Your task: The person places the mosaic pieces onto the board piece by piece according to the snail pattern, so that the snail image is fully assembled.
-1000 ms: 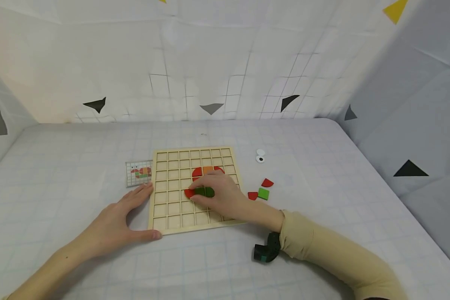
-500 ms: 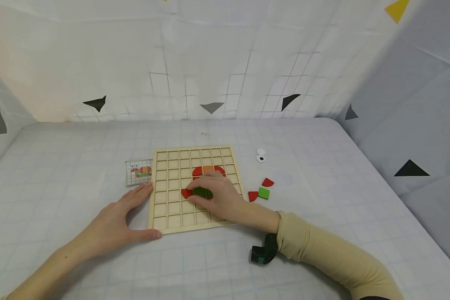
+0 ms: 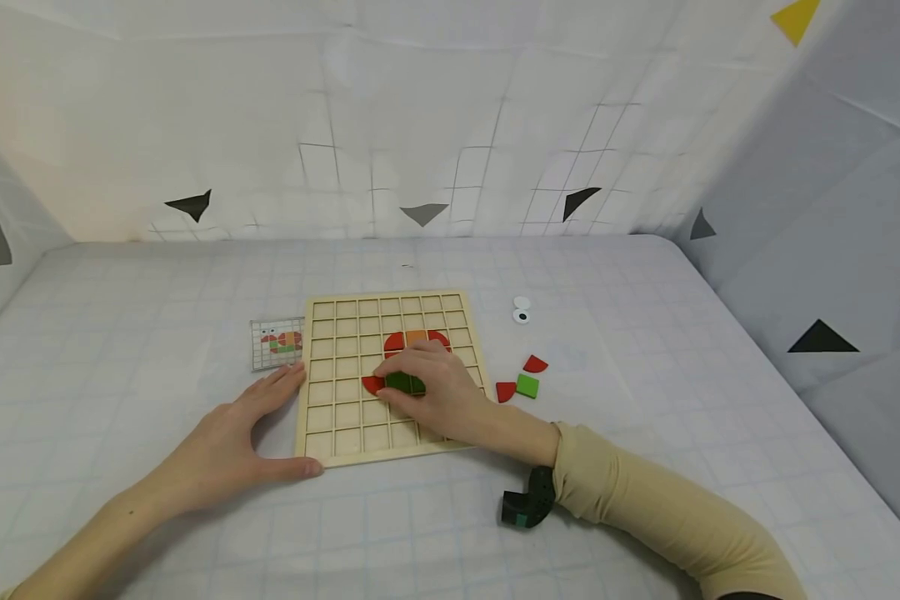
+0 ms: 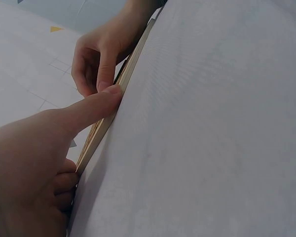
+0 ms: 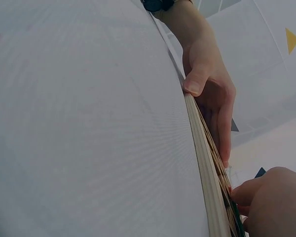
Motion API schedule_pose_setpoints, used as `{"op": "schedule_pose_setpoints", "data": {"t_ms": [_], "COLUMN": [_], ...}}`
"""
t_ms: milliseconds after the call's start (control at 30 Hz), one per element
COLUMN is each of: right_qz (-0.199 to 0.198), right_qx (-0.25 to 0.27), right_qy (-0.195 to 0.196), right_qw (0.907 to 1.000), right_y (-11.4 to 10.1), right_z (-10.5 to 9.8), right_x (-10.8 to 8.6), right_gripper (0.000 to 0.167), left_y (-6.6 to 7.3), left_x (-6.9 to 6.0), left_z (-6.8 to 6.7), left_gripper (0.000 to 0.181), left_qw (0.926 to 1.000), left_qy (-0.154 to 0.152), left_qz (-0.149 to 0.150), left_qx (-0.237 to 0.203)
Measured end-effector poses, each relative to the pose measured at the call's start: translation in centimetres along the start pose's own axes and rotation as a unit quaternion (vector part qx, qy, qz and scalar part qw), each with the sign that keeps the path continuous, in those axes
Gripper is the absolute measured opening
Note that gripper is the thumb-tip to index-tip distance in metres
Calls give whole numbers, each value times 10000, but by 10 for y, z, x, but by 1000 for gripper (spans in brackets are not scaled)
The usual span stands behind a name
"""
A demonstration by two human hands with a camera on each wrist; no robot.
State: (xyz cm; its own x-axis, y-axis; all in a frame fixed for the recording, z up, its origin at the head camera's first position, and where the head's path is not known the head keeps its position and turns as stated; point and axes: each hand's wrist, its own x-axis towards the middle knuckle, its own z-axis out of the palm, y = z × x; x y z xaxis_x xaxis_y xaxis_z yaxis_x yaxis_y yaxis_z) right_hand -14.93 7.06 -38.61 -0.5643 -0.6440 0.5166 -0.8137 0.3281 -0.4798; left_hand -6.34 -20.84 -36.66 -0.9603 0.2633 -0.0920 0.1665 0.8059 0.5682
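Note:
In the head view a wooden grid board lies flat on the table. My left hand is at its left side, thumb on the front left corner and fairly straight fingertips against the left edge. Over the board, my right hand pinches a red quarter-circle piece between thumb and fingers. Green pieces sit under that hand, partly hidden. Farther back in the grid are red pieces and an orange piece, also partly covered. Both hands appear at the board's edge in the left wrist view.
A small picture card lies left of the board. To the right are loose red pieces, a green square and white eye discs. A black device is by the right wrist.
My right hand has shifted slightly left and settled with the red quarter-circle piece, which slid left on the grid. My left hand has kept its place at the board.

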Motion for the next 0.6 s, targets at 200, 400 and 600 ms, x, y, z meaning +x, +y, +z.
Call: {"op": "schedule_pose_setpoints", "data": {"t_ms": [200,400,600], "right_qz": [-40,-112,-180], "right_qx": [-90,86,479], "right_qy": [2,-32,-152], "right_qw": [10000,9999,9986], "right_y": [1,4,20], "right_z": [1,-7,-37], "right_x": [1,2,-5], "right_gripper": [19,19,20], "left_y": [0,0,0], "left_x": [-1,-1,0], "left_z": [-1,-1,0], "left_gripper": [115,115,115], "left_qw": [10000,10000,10000], "left_qy": [-11,11,54], "left_qz": [-44,-30,49], "left_qx": [9,-23,-47]}}
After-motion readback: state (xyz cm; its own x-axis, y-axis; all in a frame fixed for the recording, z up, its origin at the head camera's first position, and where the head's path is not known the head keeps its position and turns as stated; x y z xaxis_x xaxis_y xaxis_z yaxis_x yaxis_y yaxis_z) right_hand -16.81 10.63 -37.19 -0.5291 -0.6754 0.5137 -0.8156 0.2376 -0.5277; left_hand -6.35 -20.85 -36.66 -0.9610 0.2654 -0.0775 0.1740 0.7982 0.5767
